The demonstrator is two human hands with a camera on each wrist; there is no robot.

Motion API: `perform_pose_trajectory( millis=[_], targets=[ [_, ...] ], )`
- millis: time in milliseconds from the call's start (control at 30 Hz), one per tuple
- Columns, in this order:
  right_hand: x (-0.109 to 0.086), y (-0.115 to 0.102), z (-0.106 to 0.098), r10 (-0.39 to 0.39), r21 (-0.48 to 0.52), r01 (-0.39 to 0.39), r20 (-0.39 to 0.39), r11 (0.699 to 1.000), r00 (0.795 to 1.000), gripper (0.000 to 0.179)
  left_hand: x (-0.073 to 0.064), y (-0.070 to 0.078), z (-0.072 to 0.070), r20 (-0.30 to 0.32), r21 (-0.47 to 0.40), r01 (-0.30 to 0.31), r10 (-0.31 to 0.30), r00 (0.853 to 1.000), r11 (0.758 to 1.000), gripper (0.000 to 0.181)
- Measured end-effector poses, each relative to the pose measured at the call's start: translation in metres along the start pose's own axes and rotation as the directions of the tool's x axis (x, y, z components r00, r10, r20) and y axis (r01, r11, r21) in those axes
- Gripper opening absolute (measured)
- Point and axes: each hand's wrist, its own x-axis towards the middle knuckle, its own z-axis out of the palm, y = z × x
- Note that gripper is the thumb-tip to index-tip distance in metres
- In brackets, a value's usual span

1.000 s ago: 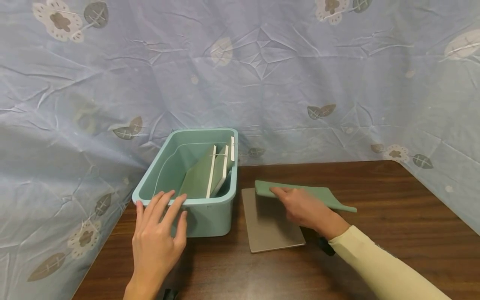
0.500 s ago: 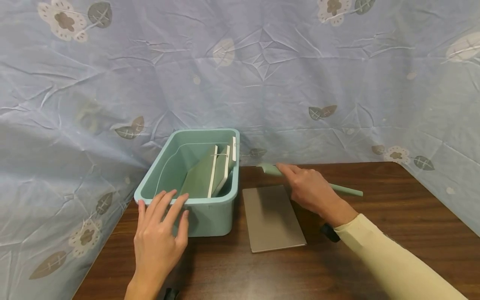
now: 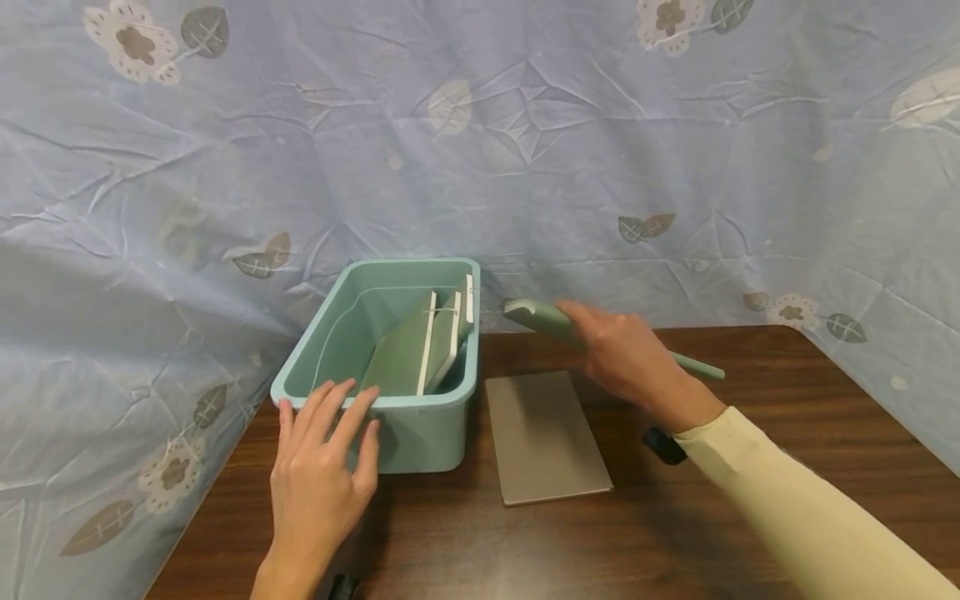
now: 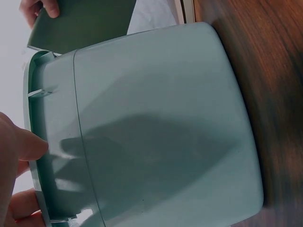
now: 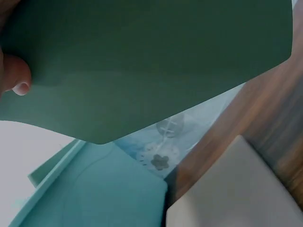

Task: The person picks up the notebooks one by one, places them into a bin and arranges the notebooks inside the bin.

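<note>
My right hand [image 3: 626,354] holds a thin green notebook [image 3: 542,317] raised above the table, its cover slightly bent. In the right wrist view, my thumb lies against the dark green cover [image 5: 142,71]. A grey-brown notebook [image 3: 551,442] lies flat on the table below. At the near end of the pale green plastic bin [image 3: 412,437], my left hand [image 3: 318,483] holds the rim, thumb outside and fingertips over the edge, as the left wrist view also shows. Several notebooks [image 3: 401,346] with white page edges lean inside the bin, toward its right wall.
The dark wooden table [image 3: 720,533] carries the bin at left. A patterned bluish cloth [image 3: 555,200] hangs behind the table and along its sides. A black wrist strap piece [image 3: 663,446] shows under the right wrist.
My right hand has lifted the green notebook up and away from over the grey-brown one, and its near cover edge has tilted upward. The left hand has stayed on the bin rim.
</note>
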Motion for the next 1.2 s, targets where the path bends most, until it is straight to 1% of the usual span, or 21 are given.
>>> perform_pose_trajectory(
  millis=[100,267,400,500,667,800,933,1100,1200],
  targets=[
    [0.005,-0.001,-0.004,-0.001,0.021,0.002,-0.017,1.0,1.0,0.062,-0.001,0.0,0.0,0.0,0.0,0.002,-0.002,1.0,1.0,0.033],
    [0.012,-0.003,-0.009,0.001,0.042,0.001,-0.04,0.999,0.999,0.049,-0.002,0.0,-0.001,0.029,0.004,0.017,-0.017,0.999,1.0,0.033],
    [0.018,-0.004,-0.012,-0.007,0.034,0.009,-0.072,0.999,0.997,0.045,-0.001,0.001,0.0,0.023,0.002,0.016,-0.016,1.0,1.0,0.033],
    [0.022,-0.005,-0.016,-0.012,0.03,0.015,-0.087,0.999,0.996,0.044,-0.001,0.001,0.0,0.012,0.001,0.012,-0.012,1.0,1.0,0.033],
    [0.03,-0.007,-0.022,-0.007,0.057,0.012,-0.088,0.998,0.996,0.045,0.0,0.001,-0.001,-0.006,0.0,0.003,-0.003,1.0,1.0,0.032],
    [0.037,-0.01,-0.029,-0.005,0.08,0.013,-0.095,0.997,0.995,0.045,0.001,0.001,-0.001,0.003,0.002,0.006,-0.006,1.0,1.0,0.033],
    [0.043,-0.011,-0.034,-0.022,0.079,0.032,-0.117,0.996,0.993,0.043,0.001,0.001,-0.002,0.006,0.002,0.01,-0.01,1.0,1.0,0.033],
    [0.049,-0.013,-0.037,-0.054,0.063,0.065,-0.155,0.996,0.986,0.049,0.002,0.002,-0.002,-0.013,-0.008,0.003,-0.003,1.0,1.0,0.032],
    [0.053,-0.015,-0.038,-0.078,0.045,0.087,-0.178,0.995,0.981,0.049,0.002,0.002,-0.002,-0.014,-0.007,0.0,0.0,1.0,1.0,0.032]
  ],
)
